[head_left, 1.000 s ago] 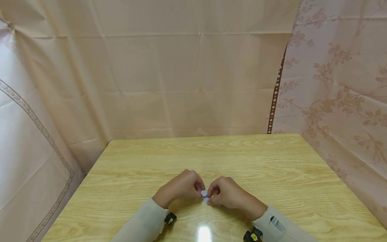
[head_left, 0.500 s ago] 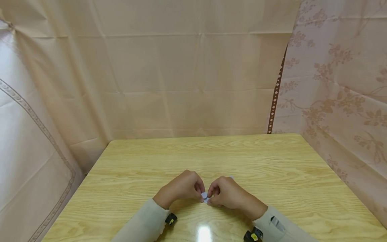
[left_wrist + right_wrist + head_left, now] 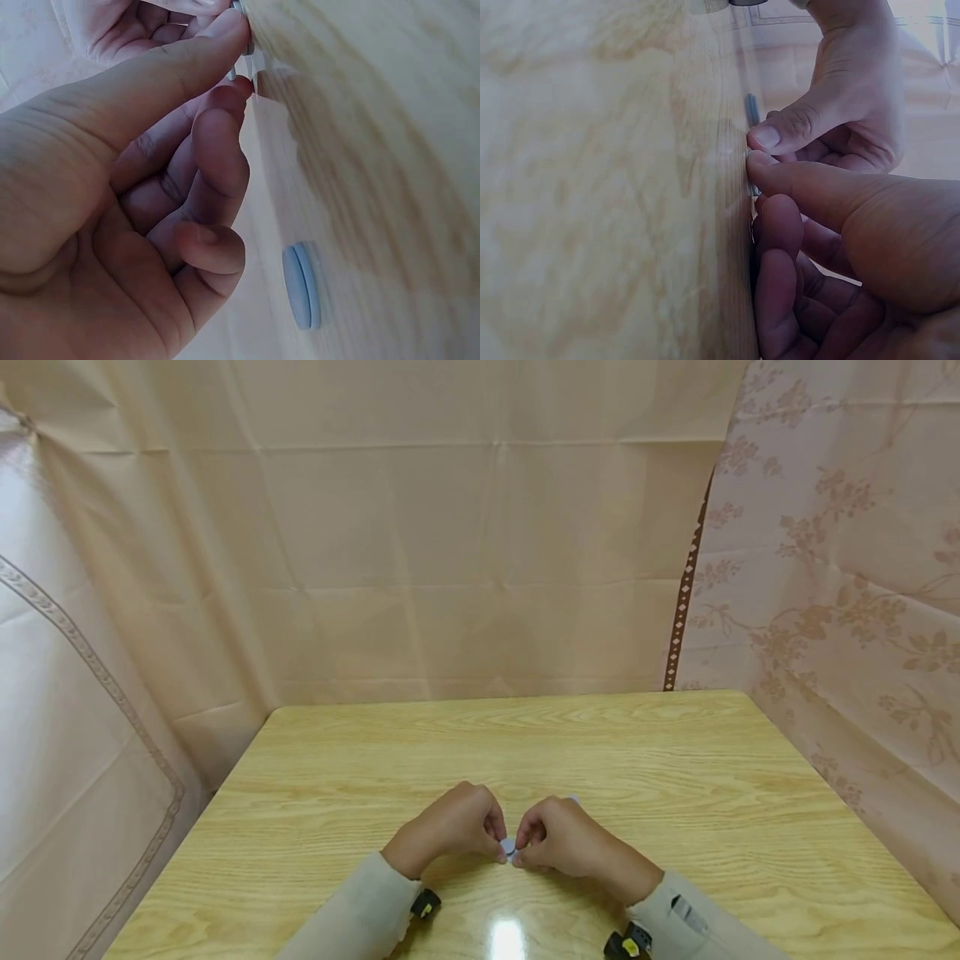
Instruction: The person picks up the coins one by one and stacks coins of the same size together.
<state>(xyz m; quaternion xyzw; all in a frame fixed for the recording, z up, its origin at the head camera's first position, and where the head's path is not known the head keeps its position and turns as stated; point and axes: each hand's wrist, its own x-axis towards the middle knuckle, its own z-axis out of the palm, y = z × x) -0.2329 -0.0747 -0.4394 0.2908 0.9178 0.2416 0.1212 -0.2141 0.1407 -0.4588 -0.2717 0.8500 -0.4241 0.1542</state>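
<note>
My left hand and right hand meet near the middle of the table, fingertips almost together. Between them is a small pale round disc, its edge pinched by the left thumb and fingers. Just under it, a second pale disc shows only as a sliver at the right thumb, pinched by my right hand. In the right wrist view both thumb tips lie close to the table surface and largely hide the discs. The left wrist view shows the left ring and little fingers curled loosely.
Two blue-grey discs, one against the other, lie on the wood-grain table beside the left hand. Behind the right hand a bit of another pale piece peeks out. Beige cloth hangs behind the table.
The upper disc has come down toward me over the lower one, covering more of it. The left hand has shifted very slightly the same way; the right hand stays put.
</note>
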